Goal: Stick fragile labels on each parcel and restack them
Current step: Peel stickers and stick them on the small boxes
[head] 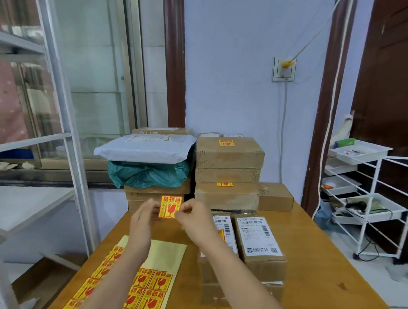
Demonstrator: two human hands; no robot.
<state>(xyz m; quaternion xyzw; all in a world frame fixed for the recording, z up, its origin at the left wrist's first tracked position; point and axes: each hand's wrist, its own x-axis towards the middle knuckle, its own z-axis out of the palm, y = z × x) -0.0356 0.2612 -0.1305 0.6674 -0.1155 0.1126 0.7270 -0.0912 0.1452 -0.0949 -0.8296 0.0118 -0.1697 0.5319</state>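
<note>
Two bare forearms were seen, nothing worn on either. No sleeve was visible up to the frame edge. The bare left hand (143, 217) and bare right hand (194, 215) were ungloved; no ring, watch or band was seen. Fingers were partly motion-blurred.

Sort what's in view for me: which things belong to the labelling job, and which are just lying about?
Job:
- sticker, pinched by the left hand and right hand
- sticker sheet
- boxes on the table
- stacked boxes with stickers
- white bag and green bag

Lying about:
- white rack with trays
- wall socket
- metal shelf
</note>
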